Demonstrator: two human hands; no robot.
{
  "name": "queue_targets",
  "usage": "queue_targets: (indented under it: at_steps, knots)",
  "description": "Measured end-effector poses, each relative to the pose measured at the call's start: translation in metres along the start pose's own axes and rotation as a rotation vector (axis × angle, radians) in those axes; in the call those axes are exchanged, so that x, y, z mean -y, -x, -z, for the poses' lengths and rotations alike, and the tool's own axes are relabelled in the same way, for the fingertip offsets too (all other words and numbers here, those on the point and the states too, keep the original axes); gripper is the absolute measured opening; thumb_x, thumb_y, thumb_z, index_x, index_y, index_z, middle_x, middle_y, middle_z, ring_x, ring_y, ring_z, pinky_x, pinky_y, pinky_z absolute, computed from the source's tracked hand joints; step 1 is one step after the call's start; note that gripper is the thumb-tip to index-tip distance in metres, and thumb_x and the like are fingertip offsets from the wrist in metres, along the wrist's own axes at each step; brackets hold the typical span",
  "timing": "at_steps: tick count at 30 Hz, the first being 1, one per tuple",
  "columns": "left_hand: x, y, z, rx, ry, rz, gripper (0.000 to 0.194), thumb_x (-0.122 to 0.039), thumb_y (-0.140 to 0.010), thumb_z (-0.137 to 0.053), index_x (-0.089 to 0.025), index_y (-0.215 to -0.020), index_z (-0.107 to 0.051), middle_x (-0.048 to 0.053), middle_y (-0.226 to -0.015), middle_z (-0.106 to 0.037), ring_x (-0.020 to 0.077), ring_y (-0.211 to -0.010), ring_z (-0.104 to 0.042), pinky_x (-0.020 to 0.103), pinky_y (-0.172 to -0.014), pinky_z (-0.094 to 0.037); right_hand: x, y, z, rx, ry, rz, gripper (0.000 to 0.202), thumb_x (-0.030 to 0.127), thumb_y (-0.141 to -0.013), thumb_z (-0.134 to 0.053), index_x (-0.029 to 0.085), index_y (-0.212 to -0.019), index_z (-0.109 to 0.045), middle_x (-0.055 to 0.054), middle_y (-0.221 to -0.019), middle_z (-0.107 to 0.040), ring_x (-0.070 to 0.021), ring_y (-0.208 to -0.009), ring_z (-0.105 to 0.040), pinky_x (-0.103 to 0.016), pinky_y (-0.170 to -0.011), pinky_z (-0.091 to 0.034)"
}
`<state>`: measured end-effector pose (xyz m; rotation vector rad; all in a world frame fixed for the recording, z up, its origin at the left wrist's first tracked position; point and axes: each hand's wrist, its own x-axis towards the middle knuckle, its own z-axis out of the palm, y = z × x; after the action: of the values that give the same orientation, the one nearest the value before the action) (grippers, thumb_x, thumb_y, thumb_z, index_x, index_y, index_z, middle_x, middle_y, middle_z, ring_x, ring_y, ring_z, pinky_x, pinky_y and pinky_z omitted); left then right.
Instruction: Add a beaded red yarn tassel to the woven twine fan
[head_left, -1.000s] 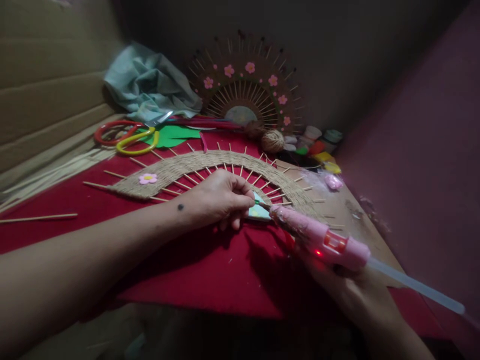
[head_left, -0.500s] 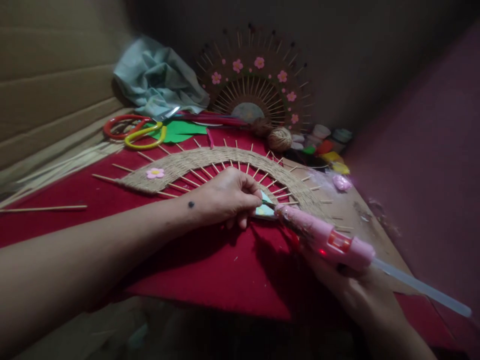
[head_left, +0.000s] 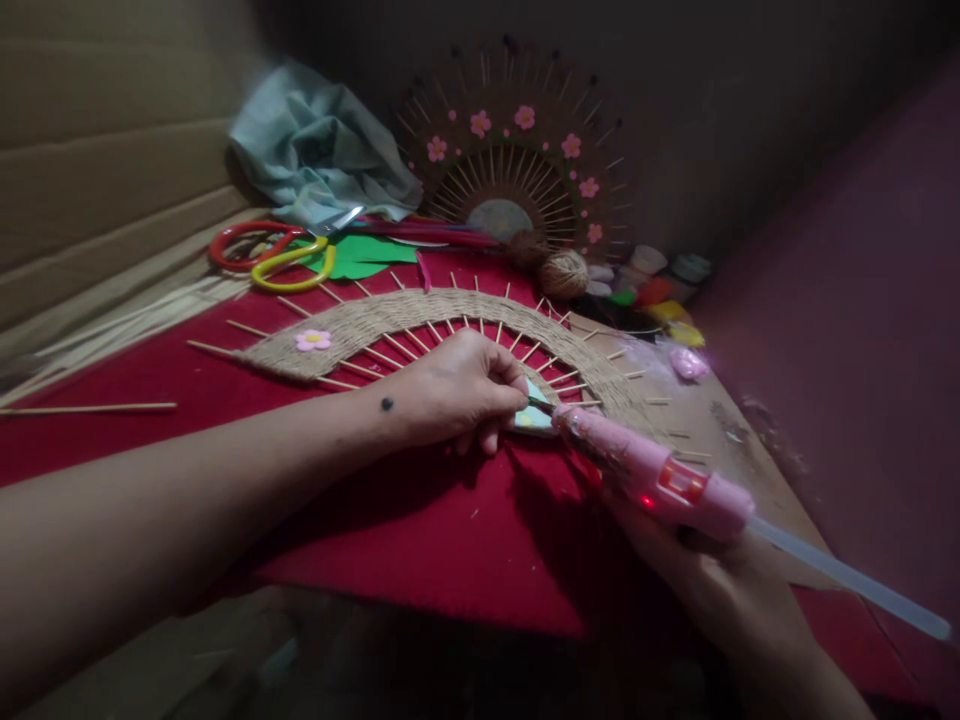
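Note:
My right hand (head_left: 697,580) is wrapped round a pink glue gun (head_left: 652,460), its small red light lit and a clear glue stick (head_left: 847,575) poking out of the back. The nozzle points left, toward the fingertips of my left hand (head_left: 480,385). Those fingers are pinched at a small dark piece by the nozzle, too small to name. Beneath lies a half-round woven twine fan (head_left: 420,305) with thin wooden sticks and one pink flower (head_left: 313,341) on its left part. A pale blue centre piece (head_left: 536,415) of the fan is partly hidden behind my left hand.
Scissors (head_left: 296,268) with red and yellow handles lie by green sheets (head_left: 367,257) and a crumpled cloth (head_left: 322,150). A finished-looking flowered fan (head_left: 517,150) stands at the back, near a twine ball (head_left: 564,274). A loose stick (head_left: 97,408) lies on the red cloth (head_left: 420,540).
The view has shifted very slightly. Both hands and the glue gun keep nearly the same place, with the nozzle still by my left fingertips.

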<state>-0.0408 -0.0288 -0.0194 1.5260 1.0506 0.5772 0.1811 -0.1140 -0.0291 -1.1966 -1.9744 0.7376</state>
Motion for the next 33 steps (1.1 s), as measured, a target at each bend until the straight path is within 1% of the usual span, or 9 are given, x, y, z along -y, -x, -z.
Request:
queue_targets:
  at_steps: [3, 6, 12, 16, 20, 24, 27, 33]
  knots:
    - [0.0007, -0.0001, -0.0001, -0.004, -0.001, 0.002, 0.007, -0.022, -0.074, -0.057, -0.017, -0.072, -0.061, 0.000, -0.049, -0.061, 0.0097, -0.038, -0.053, 0.017, -0.033, -0.035, 0.0011, -0.0001, -0.0006, -0.007, -0.005, -0.001, 0.052, 0.017, -0.083, -0.058, 0.032, -0.133, -0.055, -0.002, -0.134, -0.058, -0.0327, -0.126, -0.051, -0.046, -0.102, -0.049]
    - [0.0022, -0.0008, 0.0006, 0.008, 0.011, -0.005, 0.007, -0.022, -0.074, -0.057, -0.017, -0.073, -0.060, 0.000, -0.050, -0.061, 0.0099, -0.037, -0.053, 0.017, -0.032, -0.035, 0.0016, 0.0003, -0.0009, -0.016, -0.016, -0.003, 0.053, 0.017, -0.082, -0.059, 0.031, -0.133, -0.055, -0.003, -0.132, -0.060, -0.0339, -0.124, -0.053, -0.045, -0.098, -0.052]
    - [0.0036, -0.0013, 0.0018, 0.018, -0.006, -0.016, 0.009, -0.024, -0.075, -0.056, -0.016, -0.074, -0.061, 0.000, -0.048, -0.060, 0.0091, -0.036, -0.051, 0.017, -0.032, -0.034, 0.0022, -0.0015, 0.0000, 0.013, -0.022, 0.025, 0.050, 0.016, -0.085, -0.057, 0.028, -0.134, -0.054, -0.004, -0.135, -0.058, -0.0310, -0.126, -0.051, -0.044, -0.102, -0.048]
    - [0.0046, -0.0019, 0.0023, 0.026, 0.001, -0.016, 0.010, -0.024, -0.074, -0.057, -0.015, -0.077, -0.061, -0.001, -0.049, -0.061, 0.0097, -0.037, -0.053, 0.017, -0.033, -0.035, 0.0017, -0.0006, 0.0001, 0.020, -0.045, 0.002, 0.049, 0.018, -0.086, -0.056, 0.027, -0.135, -0.054, -0.005, -0.137, -0.056, -0.0316, -0.128, -0.049, -0.044, -0.104, -0.046]
    - [0.0053, -0.0033, 0.0030, 0.036, -0.026, -0.021, 0.011, -0.023, -0.074, -0.056, -0.014, -0.076, -0.061, 0.000, -0.050, -0.061, 0.0099, -0.038, -0.054, 0.017, -0.034, -0.035, 0.0017, 0.0010, -0.0003, 0.015, -0.041, -0.043, 0.048, 0.019, -0.088, -0.055, 0.027, -0.135, -0.053, -0.004, -0.138, -0.055, -0.0313, -0.128, -0.049, -0.042, -0.101, -0.049]
    - [0.0039, -0.0031, 0.0029, 0.037, -0.048, -0.035, 0.010, -0.021, -0.075, -0.055, -0.014, -0.075, -0.062, -0.001, -0.048, -0.061, 0.0098, -0.038, -0.054, 0.017, -0.035, -0.036, 0.0024, 0.0008, -0.0001, 0.012, -0.048, -0.047, 0.049, 0.021, -0.086, -0.058, 0.027, -0.134, -0.054, -0.004, -0.135, -0.057, -0.0328, -0.124, -0.053, -0.043, -0.098, -0.051]
    - [0.0024, -0.0020, 0.0023, 0.026, -0.052, -0.017, 0.009, -0.020, -0.075, -0.055, -0.014, -0.074, -0.062, -0.001, -0.047, -0.061, 0.0099, -0.037, -0.053, 0.018, -0.035, -0.035, 0.0021, 0.0005, 0.0010, 0.005, -0.045, -0.055, 0.050, 0.021, -0.085, -0.058, 0.028, -0.134, -0.054, -0.004, -0.133, -0.060, -0.0335, -0.123, -0.054, -0.044, -0.097, -0.052]
    - [0.0009, -0.0016, 0.0015, 0.016, -0.037, 0.006, 0.009, -0.019, -0.074, -0.055, -0.014, -0.076, -0.062, -0.001, -0.046, -0.060, 0.0090, -0.034, -0.052, 0.017, -0.034, -0.034, 0.0001, 0.0013, 0.0038, 0.033, -0.033, -0.026, 0.049, 0.020, -0.088, -0.055, 0.029, -0.135, -0.053, -0.003, -0.139, -0.054, -0.0314, -0.131, -0.046, -0.044, -0.104, -0.046]
